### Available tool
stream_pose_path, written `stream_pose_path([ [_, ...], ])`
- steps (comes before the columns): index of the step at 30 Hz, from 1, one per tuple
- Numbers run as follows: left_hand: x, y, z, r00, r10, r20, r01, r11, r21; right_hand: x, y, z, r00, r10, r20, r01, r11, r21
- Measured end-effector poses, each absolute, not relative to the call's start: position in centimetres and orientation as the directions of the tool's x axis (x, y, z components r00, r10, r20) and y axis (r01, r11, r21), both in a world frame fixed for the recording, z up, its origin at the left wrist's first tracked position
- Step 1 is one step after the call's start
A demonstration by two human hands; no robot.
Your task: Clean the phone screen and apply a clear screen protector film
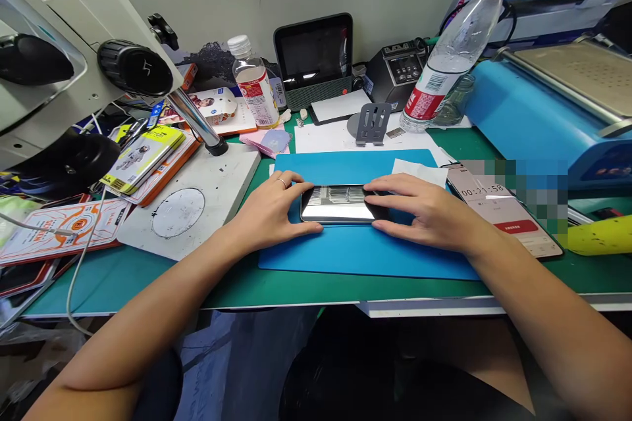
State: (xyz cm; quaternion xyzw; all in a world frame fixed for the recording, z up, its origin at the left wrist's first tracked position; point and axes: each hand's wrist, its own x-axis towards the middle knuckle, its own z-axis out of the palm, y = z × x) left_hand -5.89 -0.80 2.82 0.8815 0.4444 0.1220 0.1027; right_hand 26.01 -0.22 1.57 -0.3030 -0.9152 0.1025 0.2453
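Observation:
A dark smartphone (340,209) lies lengthwise across the blue mat (316,253), its glossy face up and mirroring bright lines from above. My left hand (274,210), a ring on one finger, grips the phone's left end, with fingers at the far edge and the thumb at the near edge. At the other end, my right hand (424,210) has its fingers along the top and right side and presses against the phone. My right fingers cover that corner. Behind my right hand lies a white paper sheet (419,172).
A microscope base (232,177) stands left, near stacked boxes (143,158). Behind the mat are a phone stand (374,123), a bottle (254,89) and a display (313,52). To the right are a timer phone (494,200), a red-capped bottle (447,66) and a blue machine (533,118).

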Motion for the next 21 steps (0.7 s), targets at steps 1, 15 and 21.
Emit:
stream_pose_path([
  [1, -5.86, -0.83, 2.84, 0.579, 0.805, 0.13, 0.753, -0.589, 0.294, 25.88, -0.31, 1.65, -0.691, 0.6, 0.403, 0.499, 0.799, -0.335],
  [15, -5.7, -0.78, 2.92, 0.64, 0.725, 0.257, 0.662, -0.689, 0.295, 25.51, -0.53, 2.15, -0.644, 0.633, 0.428, 0.54, 0.774, -0.332],
  [21, -5.77, -0.84, 3.08, 0.644, 0.737, 0.203, 0.673, -0.673, 0.308, 25.58, -0.38, 1.91, -0.644, 0.645, 0.411, 0.546, 0.764, -0.343],
])
